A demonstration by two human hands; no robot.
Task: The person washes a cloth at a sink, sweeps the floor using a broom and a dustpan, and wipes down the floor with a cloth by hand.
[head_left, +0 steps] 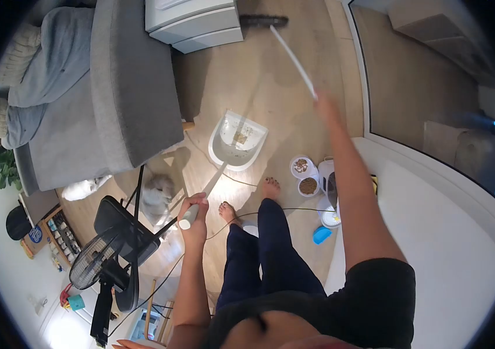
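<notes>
My left hand (194, 210) is wrapped round the pale handle of a long-handled dustpan (215, 146). The white pan rests on the wood floor in front of my feet, with bits of debris and a brownish clump in it. My right hand (327, 109), a little blurred, grips the white stick of a broom (295, 60) and reaches far forward. The broom's dark bristle head (263, 21) is on the floor beside the white drawer unit (206, 32). Its lower edge is smeared by motion.
A grey sofa (137, 87) stands at the left. Pet bowls with food (308, 185) sit right of my feet, near a blue scoop-like thing (321, 235). A black fan (93, 262), a fluffy cat (157, 195) and a cable (282, 209) are nearby. A glass door (410, 70) is at right.
</notes>
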